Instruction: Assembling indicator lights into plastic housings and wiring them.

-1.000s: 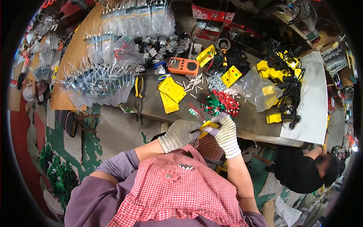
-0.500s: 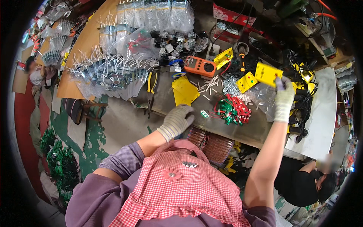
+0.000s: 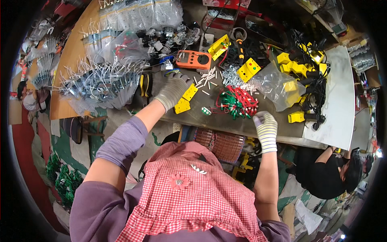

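Yellow plastic plates [image 3: 185,99] under left hand [image 3: 173,89] fingers spread, right hand [image 3: 265,127] fingers curled, grip unclear

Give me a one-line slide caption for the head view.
Gloved left hand on yellow plates, right hand near red-green wires.

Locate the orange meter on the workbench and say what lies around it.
In the head view, the orange meter lies at the bench's far middle, just beyond the left hand, with scattered white pegs to its right.

Grey knit work glove on left hand [image 3: 172,89], white knit glove with grey-blue stripes on right hand [image 3: 265,126]. Purple ribbed long sleeve pushed up the left forearm. Red-and-white gingham apron, pink fabric flower on chest.
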`<action>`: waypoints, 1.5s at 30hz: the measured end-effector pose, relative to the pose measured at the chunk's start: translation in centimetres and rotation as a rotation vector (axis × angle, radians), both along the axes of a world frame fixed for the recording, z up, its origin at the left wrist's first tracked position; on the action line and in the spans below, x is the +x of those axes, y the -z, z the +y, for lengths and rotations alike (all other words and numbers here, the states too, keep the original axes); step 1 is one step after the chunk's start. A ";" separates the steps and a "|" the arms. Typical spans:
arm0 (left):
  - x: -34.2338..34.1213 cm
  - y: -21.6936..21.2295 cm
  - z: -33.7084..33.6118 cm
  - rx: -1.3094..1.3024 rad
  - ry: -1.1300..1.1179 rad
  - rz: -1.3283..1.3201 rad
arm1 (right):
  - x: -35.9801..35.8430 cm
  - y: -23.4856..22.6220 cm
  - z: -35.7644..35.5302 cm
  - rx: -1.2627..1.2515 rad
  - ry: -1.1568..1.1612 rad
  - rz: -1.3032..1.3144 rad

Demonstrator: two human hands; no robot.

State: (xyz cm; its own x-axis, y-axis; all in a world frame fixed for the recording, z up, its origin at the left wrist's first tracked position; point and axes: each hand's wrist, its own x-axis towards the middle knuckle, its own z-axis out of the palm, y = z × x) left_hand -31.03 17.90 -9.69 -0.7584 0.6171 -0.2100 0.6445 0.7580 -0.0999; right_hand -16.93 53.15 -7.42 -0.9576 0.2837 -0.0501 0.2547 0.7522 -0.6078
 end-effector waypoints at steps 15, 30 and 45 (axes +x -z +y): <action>2.2 -3.6 -1.6 0.126 -0.144 0.009 | 0.8 4.4 -1.2 0.424 -0.300 0.184; 5.8 -9.4 0.0 0.795 -0.232 -0.877 | 3.0 -6.4 -8.2 -0.923 -0.013 0.190; 12.7 -9.2 7.2 1.641 -0.925 -1.006 | 3.4 -6.3 -14.8 -1.194 0.197 0.281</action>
